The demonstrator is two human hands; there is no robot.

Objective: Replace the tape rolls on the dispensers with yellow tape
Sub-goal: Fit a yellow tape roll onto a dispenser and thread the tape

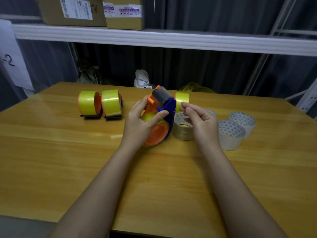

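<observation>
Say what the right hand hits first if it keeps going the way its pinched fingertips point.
Probably the blue plate of the dispenser that the left hand grips. The right hand pinches toward it, up and to the left, with only a small gap. Depth is unclear; it could instead pass toward the yellow tape roll behind.

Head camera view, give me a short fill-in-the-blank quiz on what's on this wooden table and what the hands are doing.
1. The left hand grips an orange and blue tape dispenser loaded with ____ tape.
2. Far left on the wooden table stand ____ loaded orange dispensers.
3. The right hand pinches the ____ end of the tape.
4. The clear tape roll lies ____ of the held dispenser.

Missing: yellow; two; loose; right
</observation>
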